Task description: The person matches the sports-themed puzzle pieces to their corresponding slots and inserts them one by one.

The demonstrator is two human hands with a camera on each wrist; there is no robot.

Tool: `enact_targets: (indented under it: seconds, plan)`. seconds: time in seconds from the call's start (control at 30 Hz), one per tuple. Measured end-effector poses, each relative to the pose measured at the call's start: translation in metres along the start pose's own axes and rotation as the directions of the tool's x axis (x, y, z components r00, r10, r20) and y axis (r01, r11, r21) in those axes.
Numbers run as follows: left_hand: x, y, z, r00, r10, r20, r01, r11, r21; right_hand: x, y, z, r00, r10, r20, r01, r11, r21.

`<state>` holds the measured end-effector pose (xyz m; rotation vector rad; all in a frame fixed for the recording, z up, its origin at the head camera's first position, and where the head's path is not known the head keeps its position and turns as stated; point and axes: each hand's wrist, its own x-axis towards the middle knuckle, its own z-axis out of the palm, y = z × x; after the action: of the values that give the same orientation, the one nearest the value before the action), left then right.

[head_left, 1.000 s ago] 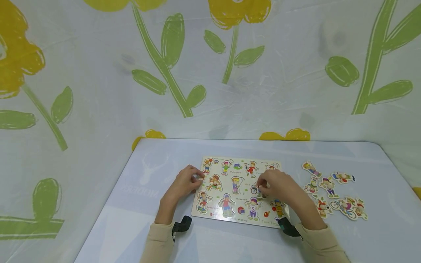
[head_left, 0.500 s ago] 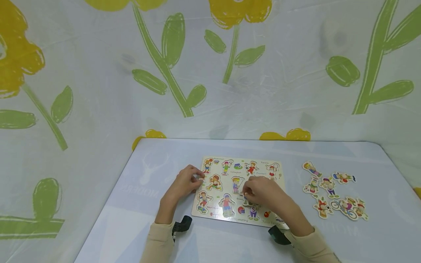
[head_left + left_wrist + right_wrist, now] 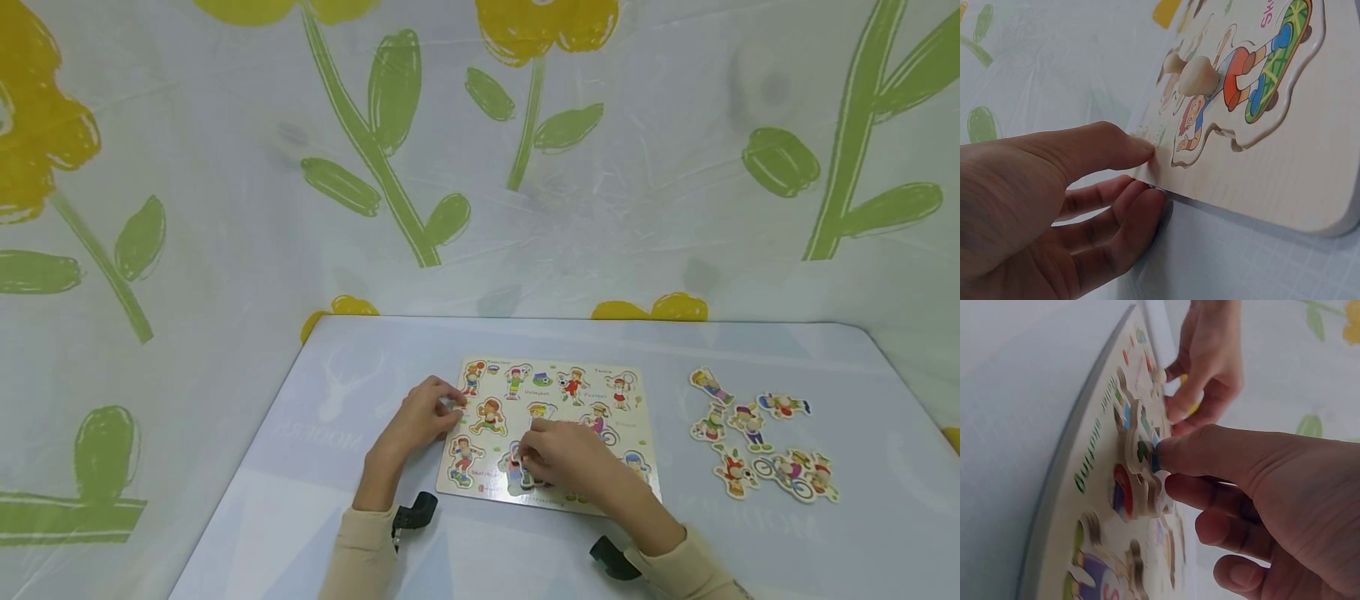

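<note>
Right wrist view: right hand [image 3: 1285,481], thumb and forefinger pinching a puzzle piece [image 3: 1142,447] over the puzzle board [image 3: 1291,169], toward its near edge. Left hand [image 3: 1060,206] pinches board's left edge. Loose pieces [image 3: 748,425] toward desk's [image 3: 510,558] right edge.

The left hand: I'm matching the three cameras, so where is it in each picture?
Head: left hand, lower half, left of centre.
Left wrist: lower left.
Right wrist: top, right of centre, beyond the right hand.
Shared landmark: the puzzle board, beside it throughout.
</note>
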<state>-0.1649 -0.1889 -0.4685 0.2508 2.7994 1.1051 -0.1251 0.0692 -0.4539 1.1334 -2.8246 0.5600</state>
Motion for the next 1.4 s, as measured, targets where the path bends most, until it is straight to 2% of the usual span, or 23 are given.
enact_targets:
  seconds: [0.33, 0.63, 0.97, 1.13, 1.4]
  plan:
    - [0.001, -0.001, 0.0, 1.0, -0.016, -0.005, 0.016, 1.0, -0.012, 0.003, -0.012, 0.009, 1.0, -0.02, -0.002, 0.02, 0.999, -0.037]
    - [0.001, -0.002, 0.0, 1.0, 0.001, -0.019, -0.001, 1.0, -0.006, 0.004, -0.013, 0.014, 0.999, -0.048, -0.014, 0.047, 0.997, -0.064]
    - [0.0, -0.003, -0.001, 1.0, -0.013, -0.011, 0.012, 1.0, -0.022, 0.005, -0.013, 0.016, 0.998, -0.061, -0.014, 0.06, 0.995, -0.075]
    - [0.001, -0.003, -0.001, 1.0, -0.013, -0.016, 0.013, 1.0, -0.02, 0.004, -0.013, 0.016, 0.999, -0.043, -0.002, 0.043, 0.997, -0.062]
    - [0.001, -0.001, 0.0, 1.0, -0.003, -0.019, 0.002, 1.0, -0.013, 0.003, -0.013, 0.011, 0.997, 0.024, 0.072, -0.024, 1.0, 0.0]
